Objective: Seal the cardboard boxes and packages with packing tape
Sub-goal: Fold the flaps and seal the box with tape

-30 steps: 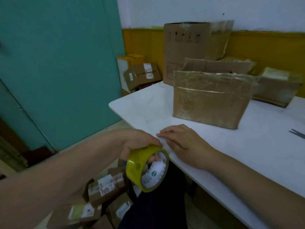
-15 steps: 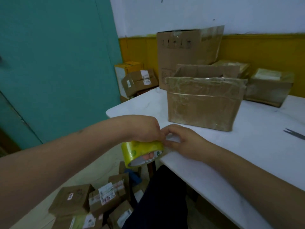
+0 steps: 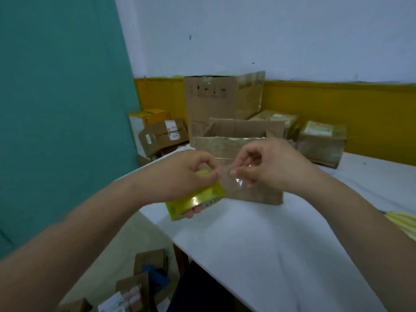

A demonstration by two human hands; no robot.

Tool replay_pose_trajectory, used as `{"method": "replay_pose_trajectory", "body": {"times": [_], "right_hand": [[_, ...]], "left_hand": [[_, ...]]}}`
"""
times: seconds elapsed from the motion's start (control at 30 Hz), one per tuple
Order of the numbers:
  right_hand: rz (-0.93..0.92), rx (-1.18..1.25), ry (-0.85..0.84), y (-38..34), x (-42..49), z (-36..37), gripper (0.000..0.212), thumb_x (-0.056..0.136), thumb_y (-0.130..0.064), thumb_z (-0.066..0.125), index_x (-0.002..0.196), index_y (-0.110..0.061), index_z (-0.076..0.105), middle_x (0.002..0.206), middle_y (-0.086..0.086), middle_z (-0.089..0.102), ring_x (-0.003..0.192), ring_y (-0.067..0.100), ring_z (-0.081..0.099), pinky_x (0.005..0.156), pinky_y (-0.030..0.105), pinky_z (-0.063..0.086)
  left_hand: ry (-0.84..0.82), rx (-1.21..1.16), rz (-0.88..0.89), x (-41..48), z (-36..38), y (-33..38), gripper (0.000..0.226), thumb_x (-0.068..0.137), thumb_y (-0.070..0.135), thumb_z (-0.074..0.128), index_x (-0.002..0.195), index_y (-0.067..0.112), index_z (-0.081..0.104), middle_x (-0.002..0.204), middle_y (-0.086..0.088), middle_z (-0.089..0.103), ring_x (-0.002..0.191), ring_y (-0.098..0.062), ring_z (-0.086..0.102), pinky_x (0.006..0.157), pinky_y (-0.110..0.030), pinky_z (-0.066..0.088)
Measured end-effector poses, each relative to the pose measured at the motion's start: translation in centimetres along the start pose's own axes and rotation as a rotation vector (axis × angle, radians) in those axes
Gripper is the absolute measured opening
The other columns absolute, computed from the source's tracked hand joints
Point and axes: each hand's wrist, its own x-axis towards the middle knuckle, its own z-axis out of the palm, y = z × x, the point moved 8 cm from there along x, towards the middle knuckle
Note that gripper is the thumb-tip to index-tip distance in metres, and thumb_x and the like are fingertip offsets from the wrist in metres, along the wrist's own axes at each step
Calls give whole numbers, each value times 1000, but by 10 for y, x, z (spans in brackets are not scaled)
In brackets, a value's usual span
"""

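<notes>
My left hand (image 3: 184, 176) grips a yellow roll of packing tape (image 3: 195, 201) above the near left corner of the white table (image 3: 258, 244). My right hand (image 3: 267, 165) pinches the clear free end of the tape (image 3: 238, 180), pulled a short way out from the roll. Both hands are raised in front of a tape-wrapped cardboard box (image 3: 258, 192) whose top flaps stand open. The hands hide much of that box's front face.
A tall cardboard box (image 3: 222, 102) stands at the back of the table, with taped parcels (image 3: 322, 143) to its right. Labelled parcels (image 3: 163, 135) are stacked by the teal wall. More parcels (image 3: 132, 291) lie on the floor at lower left. Yellow objects (image 3: 403, 221) sit at the right edge.
Both hands rose from the table's near edge to in front of the box. My right hand took hold of the tape end and drew it from the roll. The view tilted upward.
</notes>
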Motion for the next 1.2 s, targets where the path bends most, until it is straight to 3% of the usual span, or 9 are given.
{"method": "replay_pose_trajectory", "body": {"times": [0.2,0.33,0.43,0.5,0.6,0.77,0.87,1.03,1.2], "right_hand": [[-56,-100,64,-12,-11,-56,14,79,-21,81,78,-34,74,76,-15,72,72,-3,66,62,9,47],[-166,-239,142,-30,-18,-75,16,87,-17,73,85,-33,73,82,-17,71,80,-2,64,68,8,44],[-238,-419,138,-42,-22,-78,18,90,-16,69,94,-34,70,88,-20,68,88,-4,61,73,9,44],[-246,-451,140,-45,-24,-85,21,90,-16,69,97,-36,69,88,-21,67,88,-5,61,75,10,46],[-249,-483,148,-47,-29,-95,21,87,-15,71,93,-35,70,83,-22,68,86,-7,62,76,13,47],[-228,-492,139,-47,-31,-101,23,86,-16,72,88,-39,70,81,-24,69,84,-7,63,76,16,48],[-206,-477,115,-44,-30,-101,24,86,-16,74,86,-40,69,81,-25,68,83,-6,63,75,14,48],[-206,-371,68,-44,-29,-97,25,82,-13,76,91,-36,70,79,-25,70,80,-3,66,77,15,49],[-130,-302,-54,-37,-26,-82,26,82,-11,78,85,-35,69,74,-22,71,75,-4,68,76,16,51]], "left_hand": [[120,-265,201,10,31,12,14,96,39,57,106,30,61,61,7,67,47,-8,64,42,-15,46],[132,-392,306,23,48,23,43,98,32,57,140,33,49,46,11,51,40,-1,47,44,-14,38],[227,-95,341,29,45,31,55,91,49,61,144,41,46,51,13,50,49,-1,47,52,-24,42],[492,118,408,26,19,44,42,89,51,64,128,38,63,70,17,65,67,2,61,65,-25,52],[757,363,536,31,-12,73,30,90,42,65,117,32,68,92,15,61,86,-3,56,74,-26,49],[313,416,539,86,14,84,28,91,42,65,118,40,69,106,15,71,95,-2,61,82,-36,53],[393,444,546,88,19,73,22,92,41,64,112,41,73,104,13,75,93,-10,69,74,-38,56],[575,535,735,60,34,70,24,87,39,58,93,26,78,77,6,75,67,-17,70,52,-34,52],[508,533,692,54,43,58,23,89,33,65,110,32,75,102,14,74,89,-7,68,65,-31,53]]}}
